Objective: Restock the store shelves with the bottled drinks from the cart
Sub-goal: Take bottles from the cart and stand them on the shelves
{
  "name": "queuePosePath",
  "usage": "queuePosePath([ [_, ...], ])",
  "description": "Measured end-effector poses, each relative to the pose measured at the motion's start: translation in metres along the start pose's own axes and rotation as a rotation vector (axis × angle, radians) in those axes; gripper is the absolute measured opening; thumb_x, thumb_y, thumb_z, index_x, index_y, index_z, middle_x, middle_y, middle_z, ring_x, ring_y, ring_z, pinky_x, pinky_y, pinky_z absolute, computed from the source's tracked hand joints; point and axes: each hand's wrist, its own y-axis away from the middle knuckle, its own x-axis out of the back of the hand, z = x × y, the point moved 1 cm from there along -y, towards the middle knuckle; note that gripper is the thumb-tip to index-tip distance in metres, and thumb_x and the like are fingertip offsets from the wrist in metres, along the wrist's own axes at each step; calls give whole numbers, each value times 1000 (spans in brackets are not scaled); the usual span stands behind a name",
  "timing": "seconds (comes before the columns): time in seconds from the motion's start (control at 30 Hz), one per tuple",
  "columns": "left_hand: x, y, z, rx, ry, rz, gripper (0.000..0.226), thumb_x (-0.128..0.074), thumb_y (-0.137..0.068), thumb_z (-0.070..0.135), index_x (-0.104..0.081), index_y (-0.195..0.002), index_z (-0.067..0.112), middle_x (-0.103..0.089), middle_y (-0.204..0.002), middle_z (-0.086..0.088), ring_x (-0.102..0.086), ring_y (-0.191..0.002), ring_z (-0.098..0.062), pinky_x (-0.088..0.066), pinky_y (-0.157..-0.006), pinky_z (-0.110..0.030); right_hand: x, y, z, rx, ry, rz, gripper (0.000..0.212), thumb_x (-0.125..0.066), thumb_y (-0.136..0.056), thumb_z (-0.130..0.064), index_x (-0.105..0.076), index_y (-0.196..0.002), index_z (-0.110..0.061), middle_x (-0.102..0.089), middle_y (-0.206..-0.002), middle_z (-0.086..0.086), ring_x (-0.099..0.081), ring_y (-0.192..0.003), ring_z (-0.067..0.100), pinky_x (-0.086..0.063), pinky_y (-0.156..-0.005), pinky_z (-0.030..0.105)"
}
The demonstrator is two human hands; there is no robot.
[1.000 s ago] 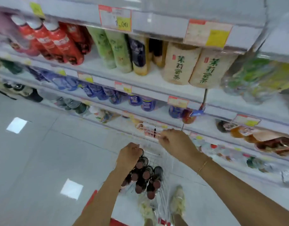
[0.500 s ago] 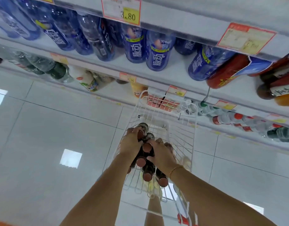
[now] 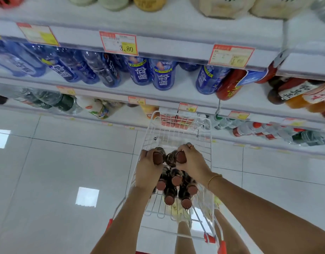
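We are at the picking-up step: both hands are down in the cart [image 3: 210, 136], each taking a dark, brown-capped bottle from the cluster there. Our left hand [image 3: 148, 173] has its fingers curled round the neck of the first bottle [image 3: 157, 158]. Our right hand [image 3: 193, 163] grips the second bottle [image 3: 181, 157] the same way, just beside the first. Neither hand is open. The other bottles [image 3: 176, 180] stand upright and packed together in the cart, beneath our wrists. Next, we judge, comes lifting both bottles clear of the cart and carrying them up to the shelves [image 3: 176, 52] ahead. That calls for a firm hold on the necks and a gap among the stock. Which shelf takes them we cannot tell.
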Motion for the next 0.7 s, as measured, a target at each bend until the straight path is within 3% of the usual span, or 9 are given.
queuePosePath([
  [0.2,94,57,79,-181,157,196,37,-80,-65,21,-63,-97,14,-52,-93,-2,-55,-69,-16,-39,-64,-13,140,77,-39,141,-96,210,35,-76,-73,-17,-56,-101,-14,-50,-96,-3,-51,-91,19,-37,-72,13],
  [0.33,165,89,151,-384,259,289,37,-84,-64,20,-63,-94,16,-53,-91,-1,-51,-77,11,-33,-69,3,236,139,-78,236,-153,337,34,-79,-69,-14,-58,-95,-19,-52,-90,-1,-52,-88,21,-47,-78,35],
  [0.47,230,115,233,-605,280,355,38,-82,-65,30,-59,-94,24,-54,-90,-2,-49,-83,3,-36,-69,-2,320,200,-113,345,-175,466,32,-71,-65,-38,-57,-94,-31,-55,-94,-5,-53,-89,14,-44,-78,24],
  [0.53,259,131,274,-748,248,416,40,-80,-65,34,-55,-96,25,-52,-90,1,-47,-85,12,-34,-71,1,356,233,-126,422,-179,534,45,-69,-63,-56,-59,-99,-32,-54,-96,-14,-54,-93,13,-47,-80,25],
  [0.6,286,150,315,-912,243,508,43,-78,-65,36,-54,-98,23,-49,-91,4,-45,-87,20,-33,-73,4,390,267,-135,499,-156,632,48,-62,-65,-70,-56,-100,-38,-54,-100,-11,-56,-95,17,-50,-80,24],
  [0.7,317,174,371,-1141,321,643,49,-80,-65,37,-50,-100,20,-45,-89,4,-43,-88,22,-35,-74,3,439,317,-146,633,-111,863,37,-61,-70,-66,-54,-100,-46,-53,-99,-11,-55,-91,9,-46,-78,11],
])
